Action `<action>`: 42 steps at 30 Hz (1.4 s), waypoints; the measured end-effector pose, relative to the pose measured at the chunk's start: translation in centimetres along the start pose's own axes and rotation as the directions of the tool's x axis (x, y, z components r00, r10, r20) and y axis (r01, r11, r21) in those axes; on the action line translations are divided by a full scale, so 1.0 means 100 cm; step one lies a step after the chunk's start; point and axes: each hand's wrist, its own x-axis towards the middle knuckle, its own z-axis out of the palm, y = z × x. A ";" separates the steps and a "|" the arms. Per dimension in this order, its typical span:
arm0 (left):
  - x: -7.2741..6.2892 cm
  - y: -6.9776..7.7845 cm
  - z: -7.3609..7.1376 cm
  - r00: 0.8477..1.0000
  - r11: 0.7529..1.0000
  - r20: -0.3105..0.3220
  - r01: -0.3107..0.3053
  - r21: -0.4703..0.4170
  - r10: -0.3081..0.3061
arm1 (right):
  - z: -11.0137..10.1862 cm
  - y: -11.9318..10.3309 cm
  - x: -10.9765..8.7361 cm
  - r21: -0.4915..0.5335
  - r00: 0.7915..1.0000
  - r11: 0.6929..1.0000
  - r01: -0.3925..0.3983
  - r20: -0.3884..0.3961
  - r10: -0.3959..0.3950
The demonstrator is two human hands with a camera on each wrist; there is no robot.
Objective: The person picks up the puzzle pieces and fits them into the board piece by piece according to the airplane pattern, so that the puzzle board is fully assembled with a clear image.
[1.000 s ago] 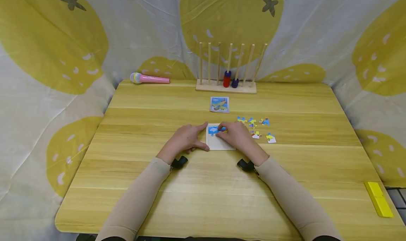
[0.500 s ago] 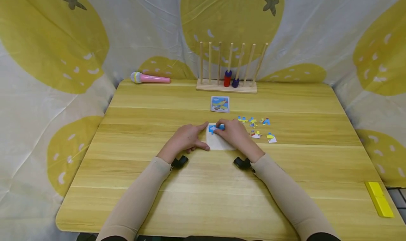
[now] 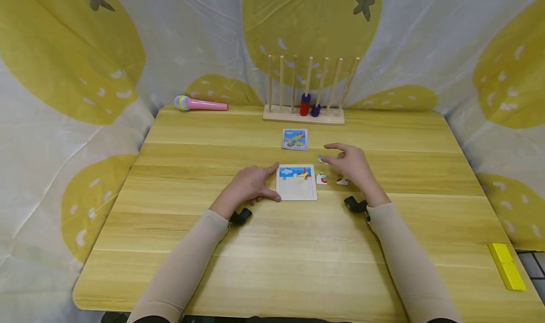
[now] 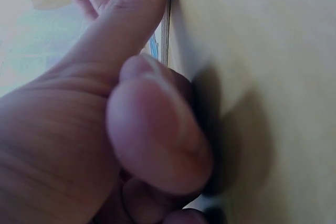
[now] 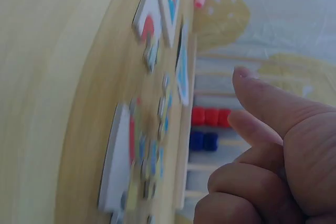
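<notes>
A small square puzzle tray (image 3: 295,191) lies on the table, its top row filled with joined blue, white, yellow and red pieces (image 3: 293,172). Along its left side, my left hand (image 3: 251,183) spreads index finger and thumb to the two left corners. My right hand (image 3: 352,166) hovers over the loose jigsaw pieces to the tray's right, thumb and index finger apart with nothing between them. Some pieces are hidden under it; a red-and-white piece (image 3: 322,178) lies close to the tray. In the right wrist view, several loose pieces (image 5: 152,156) lie beyond the fingers.
A picture card (image 3: 294,139) of a yellow plane lies behind the tray. Farther back stand a wooden peg rack (image 3: 303,118) with red and blue beads and, to its left, a pink toy microphone (image 3: 208,105). Yellow blocks (image 3: 507,267) lie at the right edge.
My right hand has left the tray's top row and moved right to the loose pieces, its thumb and index now apart. A red-and-white piece shows beside the tray. My left hand stays put.
</notes>
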 end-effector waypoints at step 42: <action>-0.001 -0.001 0.001 1.000 1.000 0.002 0.009 -0.009 -0.009 | 0.009 0.008 0.001 -0.247 0.994 0.963 0.110 0.034 -0.105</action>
